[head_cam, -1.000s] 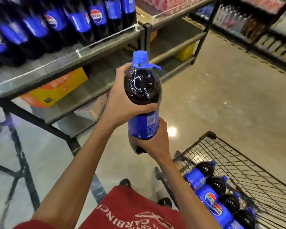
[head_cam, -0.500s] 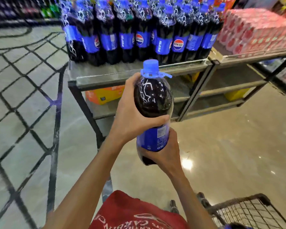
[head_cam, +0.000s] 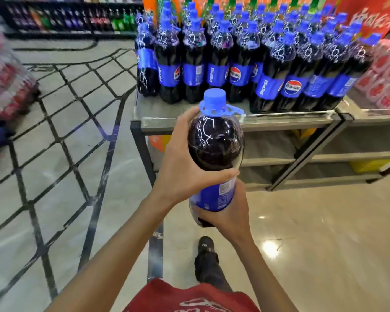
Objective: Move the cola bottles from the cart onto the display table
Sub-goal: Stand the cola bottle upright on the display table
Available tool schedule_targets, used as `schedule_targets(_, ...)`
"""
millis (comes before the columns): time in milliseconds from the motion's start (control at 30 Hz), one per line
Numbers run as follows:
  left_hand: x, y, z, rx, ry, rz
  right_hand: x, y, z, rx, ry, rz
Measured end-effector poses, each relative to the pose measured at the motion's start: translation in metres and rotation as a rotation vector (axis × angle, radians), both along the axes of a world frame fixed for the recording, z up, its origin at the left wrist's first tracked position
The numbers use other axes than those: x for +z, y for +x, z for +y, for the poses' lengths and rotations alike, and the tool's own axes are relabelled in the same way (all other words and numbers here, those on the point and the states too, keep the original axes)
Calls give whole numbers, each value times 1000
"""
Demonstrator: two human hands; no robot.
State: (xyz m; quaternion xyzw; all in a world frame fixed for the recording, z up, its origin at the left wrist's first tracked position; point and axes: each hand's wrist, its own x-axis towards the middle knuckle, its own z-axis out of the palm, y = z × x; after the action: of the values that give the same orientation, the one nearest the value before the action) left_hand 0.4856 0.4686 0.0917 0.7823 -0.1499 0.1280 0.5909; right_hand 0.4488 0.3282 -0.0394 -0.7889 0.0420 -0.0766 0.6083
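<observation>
Showing white lettering too cropped to read, a red shirt [head_cam: 189, 298] fills the bottom edge. Beyond it, the left hand [head_cam: 185, 170] curls round the dark shoulder of a cola bottle [head_cam: 214, 145], and the right hand [head_cam: 230, 212] grips its base below the blue label. It is held upright in the air before the display table [head_cam: 279, 119]. On that table, rows of blue-capped bottles [head_cam: 268, 70] labelled PEPSI stand full of dark cola beside red shrink-wrapped packs [head_cam: 387, 75].

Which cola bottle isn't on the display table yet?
The bottle gripped between left hand and right hand, short of the table; the others stand on it.
</observation>
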Motion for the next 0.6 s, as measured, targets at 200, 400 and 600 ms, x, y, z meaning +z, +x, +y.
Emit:
schedule_targets(200, 3, 63, -17, 18, -19, -25, 4, 71, -20, 34, -9, -45)
schedule_targets(400, 8, 139, -42, 33, -1, -27, 5, 151, -44, 18, -15, -67)
schedule_targets(600, 5, 214, -66, 4, 11, -32, 1, 226, -66, -16, 5, -75)
